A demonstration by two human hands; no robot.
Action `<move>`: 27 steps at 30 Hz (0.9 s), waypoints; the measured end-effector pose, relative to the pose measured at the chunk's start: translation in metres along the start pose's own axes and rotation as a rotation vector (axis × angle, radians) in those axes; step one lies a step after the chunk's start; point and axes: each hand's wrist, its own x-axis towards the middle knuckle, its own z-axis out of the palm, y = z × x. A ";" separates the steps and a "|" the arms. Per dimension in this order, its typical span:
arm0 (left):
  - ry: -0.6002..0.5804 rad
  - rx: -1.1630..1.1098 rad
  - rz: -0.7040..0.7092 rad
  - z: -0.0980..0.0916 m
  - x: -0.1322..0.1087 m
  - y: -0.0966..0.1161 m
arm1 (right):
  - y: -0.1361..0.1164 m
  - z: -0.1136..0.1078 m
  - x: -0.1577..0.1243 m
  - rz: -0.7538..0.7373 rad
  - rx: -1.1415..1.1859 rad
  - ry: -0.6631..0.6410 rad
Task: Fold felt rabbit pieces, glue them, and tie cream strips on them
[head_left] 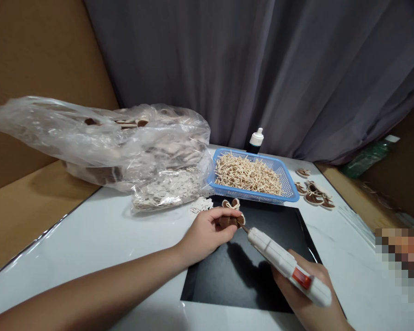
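My left hand pinches a small brown felt piece with a cream bow and a pale edge, held above the black mat. In my right hand is a white glue gun with a red switch. Its nozzle points up and left and meets the brown piece beside my left fingertips; whether it touches cannot be made out. A white lacy cutout lies just behind my left hand.
A blue basket holds many cream bows. Big clear plastic bags fill the left back. Several brown bowed pieces lie at right. Behind the basket stands a white-capped bottle. Clear glue sticks and a green bottle are farther right.
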 end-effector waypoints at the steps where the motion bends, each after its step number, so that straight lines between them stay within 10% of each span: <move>1: 0.000 0.002 0.000 0.000 0.000 0.000 | 0.001 0.000 0.000 0.004 0.004 -0.003; 27: 0.026 0.017 -0.002 -0.002 0.001 -0.003 | 0.004 -0.003 0.000 0.055 0.008 0.019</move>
